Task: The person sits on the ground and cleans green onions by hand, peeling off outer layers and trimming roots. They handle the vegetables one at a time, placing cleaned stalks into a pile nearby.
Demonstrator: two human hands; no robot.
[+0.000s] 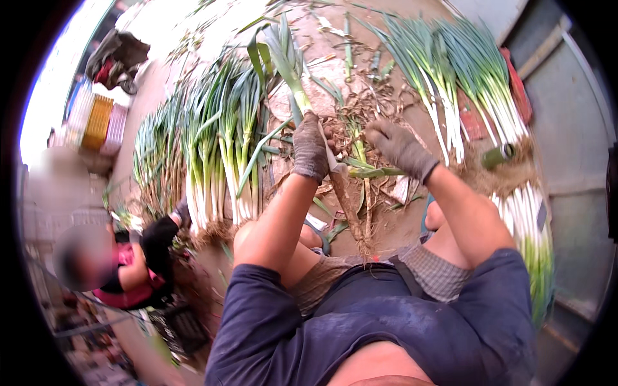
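Observation:
My left hand [311, 147], in a grey-brown work glove, is closed around a leek [285, 62]. The green leaves point away from me, and a dirt-covered stem with roots [345, 202] runs back from the hand towards my lap. A pale outer layer hangs loose along the stem just below that hand. My right hand [398, 144], gloved too, is a little to the right, above peeled leaves and debris. Its fingers are curled; whether it holds anything is not clear. A green leaf strip [376, 172] lies just below it.
Rows of leeks [203, 169] lie at the left. Cleaned leeks [483, 82] lie at the upper right, with more [536, 241] at the lower right. A green cylinder [497, 156] is between them. Another person [125, 270] sits at the left. Stacked crates [98, 120] stand beyond.

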